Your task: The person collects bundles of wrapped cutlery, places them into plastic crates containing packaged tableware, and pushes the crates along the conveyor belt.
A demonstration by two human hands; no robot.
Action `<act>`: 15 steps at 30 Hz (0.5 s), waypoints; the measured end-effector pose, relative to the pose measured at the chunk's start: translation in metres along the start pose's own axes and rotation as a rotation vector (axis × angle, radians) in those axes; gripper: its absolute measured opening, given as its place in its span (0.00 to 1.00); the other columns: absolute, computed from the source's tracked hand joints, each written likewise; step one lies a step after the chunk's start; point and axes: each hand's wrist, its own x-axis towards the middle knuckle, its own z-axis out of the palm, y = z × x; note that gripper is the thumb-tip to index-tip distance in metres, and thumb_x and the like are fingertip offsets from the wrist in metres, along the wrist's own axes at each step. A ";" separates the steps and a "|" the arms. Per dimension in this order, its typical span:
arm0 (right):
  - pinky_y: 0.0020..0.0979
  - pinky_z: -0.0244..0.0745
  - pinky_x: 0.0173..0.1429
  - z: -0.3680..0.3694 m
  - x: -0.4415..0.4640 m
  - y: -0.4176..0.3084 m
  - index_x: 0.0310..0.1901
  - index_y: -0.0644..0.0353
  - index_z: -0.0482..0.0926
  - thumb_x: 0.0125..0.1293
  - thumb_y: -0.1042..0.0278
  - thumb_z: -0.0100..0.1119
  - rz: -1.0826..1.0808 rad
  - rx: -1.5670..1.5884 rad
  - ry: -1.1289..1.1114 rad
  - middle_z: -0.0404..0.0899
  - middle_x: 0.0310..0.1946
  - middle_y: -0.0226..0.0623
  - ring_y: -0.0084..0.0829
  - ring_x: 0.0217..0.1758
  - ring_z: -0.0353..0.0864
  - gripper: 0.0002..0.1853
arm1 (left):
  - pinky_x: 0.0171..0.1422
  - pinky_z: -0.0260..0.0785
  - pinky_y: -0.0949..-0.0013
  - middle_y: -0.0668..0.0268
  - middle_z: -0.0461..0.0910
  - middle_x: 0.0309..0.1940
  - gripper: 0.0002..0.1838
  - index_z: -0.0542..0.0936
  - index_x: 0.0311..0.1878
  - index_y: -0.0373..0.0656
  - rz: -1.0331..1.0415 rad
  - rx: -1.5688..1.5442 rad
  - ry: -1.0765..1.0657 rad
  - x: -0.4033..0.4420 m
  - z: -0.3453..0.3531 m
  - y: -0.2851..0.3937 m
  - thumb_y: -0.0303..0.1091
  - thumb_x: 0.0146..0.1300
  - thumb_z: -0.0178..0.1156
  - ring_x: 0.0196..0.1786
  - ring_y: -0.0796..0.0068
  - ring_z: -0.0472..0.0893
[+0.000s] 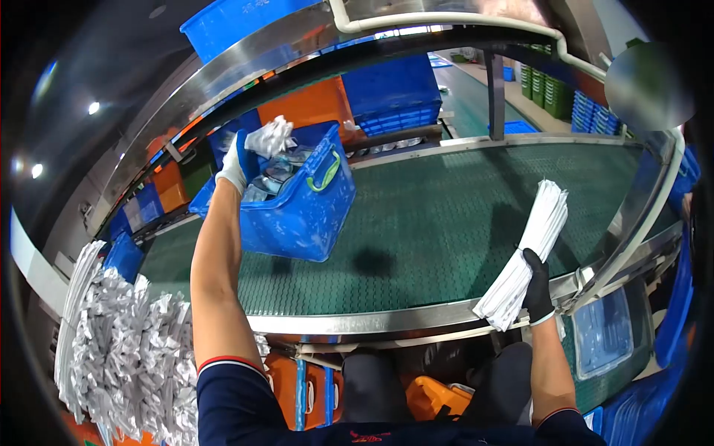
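Observation:
My left hand (233, 165), in a white and blue glove, is closed around one end of a crumpled silvery-white bundle of packets (269, 137) at the far left of the blue crate (294, 227). Inside that crate lie several clear or grey plastic-wrapped packs (274, 172), partly hidden by its wall. To the right, my right hand (538, 288), in a black glove, grips a long bundle of thin white strips (526, 256) near its lower part. That bundle slants up to the right, above the belt's near edge.
The crate stands on a green conveyor belt (431, 215) with a metal rim (387, 321). A tall pile of silvery bundles (141, 349) is at lower left. Orange and blue crates (394, 89) stand behind the belt. A curved metal frame (245, 67) arches overhead. A clear-lidded blue tub (604, 338) is at right.

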 end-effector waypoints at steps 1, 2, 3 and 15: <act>0.34 0.79 0.47 -0.004 0.003 0.001 0.54 0.61 0.81 0.64 0.53 0.67 -0.006 -0.011 0.004 0.81 0.35 0.32 0.30 0.38 0.82 0.23 | 0.63 0.73 0.57 0.54 0.79 0.62 0.31 0.73 0.70 0.45 0.337 0.347 0.199 0.007 -0.012 -0.001 0.56 0.74 0.54 0.55 0.58 0.82; 0.34 0.79 0.47 -0.005 0.005 0.002 0.53 0.60 0.81 0.64 0.53 0.67 0.009 -0.005 0.013 0.81 0.35 0.32 0.30 0.38 0.82 0.23 | 0.57 0.77 0.58 0.54 0.81 0.59 0.31 0.75 0.69 0.44 0.585 0.741 0.543 0.008 -0.013 -0.010 0.56 0.72 0.58 0.51 0.57 0.84; 0.34 0.79 0.47 -0.005 0.007 0.005 0.53 0.60 0.81 0.64 0.53 0.67 0.028 0.005 0.021 0.81 0.35 0.31 0.29 0.38 0.82 0.22 | 0.55 0.76 0.59 0.54 0.83 0.55 0.30 0.77 0.65 0.41 0.686 0.961 0.583 0.010 -0.029 -0.006 0.54 0.71 0.59 0.48 0.57 0.84; 0.34 0.79 0.47 0.004 0.004 0.000 0.52 0.61 0.80 0.63 0.51 0.68 0.038 -0.003 0.020 0.80 0.36 0.33 0.30 0.39 0.82 0.23 | 0.67 0.68 0.54 0.50 0.85 0.49 0.26 0.86 0.47 0.38 0.925 2.449 0.460 -0.103 -0.038 -0.102 0.53 0.57 0.71 0.57 0.46 0.80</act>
